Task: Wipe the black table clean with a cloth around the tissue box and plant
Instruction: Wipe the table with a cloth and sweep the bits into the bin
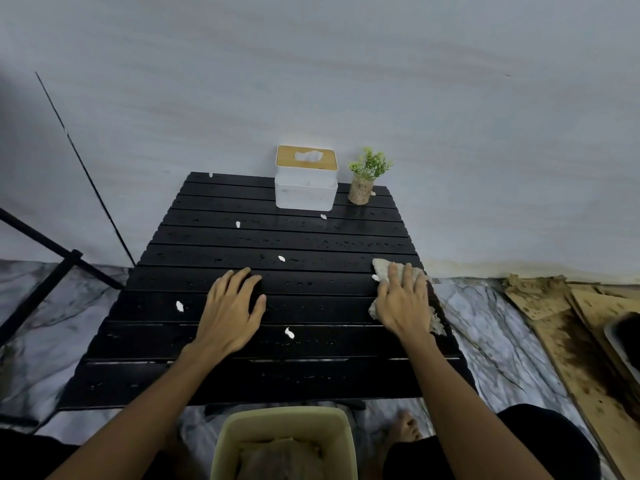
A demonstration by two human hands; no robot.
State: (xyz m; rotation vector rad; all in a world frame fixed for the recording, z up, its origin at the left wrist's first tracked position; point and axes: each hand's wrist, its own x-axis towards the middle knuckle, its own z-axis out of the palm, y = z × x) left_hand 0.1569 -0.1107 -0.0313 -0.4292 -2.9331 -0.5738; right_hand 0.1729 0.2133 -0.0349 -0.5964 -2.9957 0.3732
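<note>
A black slatted table (214,372) stands against the pale wall, speckled with water drops and several small white scraps (179,306). At its far edge sit a white tissue box (305,188) with a wooden lid and, to its right, a small green plant (367,176) in a speckled pot. My right hand (403,301) lies flat on a beige cloth (382,266) near the table's right edge, pressing it down. Left of it, my left hand (231,311) rests flat on the middle slats, fingers spread, holding nothing.
A pale green bin (228,441) with a cloth-like lump inside sits just below the table's near edge. Dirty cardboard sheets (568,344) and a dark tray (623,337) lie on the marble floor at right. A black metal stand (52,275) rises at left.
</note>
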